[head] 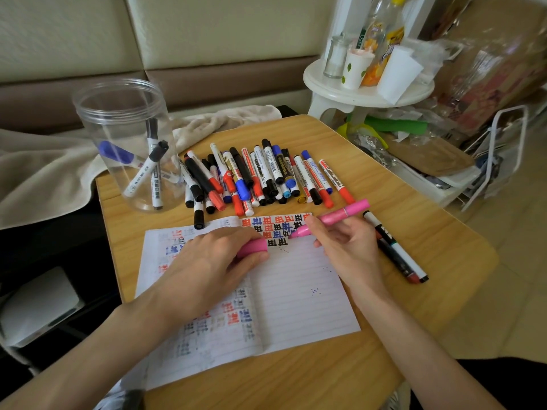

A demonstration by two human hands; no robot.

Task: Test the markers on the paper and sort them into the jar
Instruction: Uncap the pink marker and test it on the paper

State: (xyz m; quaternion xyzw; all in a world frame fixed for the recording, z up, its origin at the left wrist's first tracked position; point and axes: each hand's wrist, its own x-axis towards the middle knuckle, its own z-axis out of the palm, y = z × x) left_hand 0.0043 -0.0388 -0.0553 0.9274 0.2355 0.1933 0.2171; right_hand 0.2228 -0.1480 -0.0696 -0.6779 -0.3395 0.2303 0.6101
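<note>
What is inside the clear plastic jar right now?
Three markers show through the clear plastic jar: a blue-capped marker, a tilted black-capped marker and an upright black-capped marker. The blue one's far end is hidden behind the other two; glare blurs the jar's right side.

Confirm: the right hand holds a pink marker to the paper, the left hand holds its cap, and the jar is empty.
Not empty: the head view shows the jar holding a few markers. The right hand does hold the pink marker to the paper, the left hand the pink cap.
</note>
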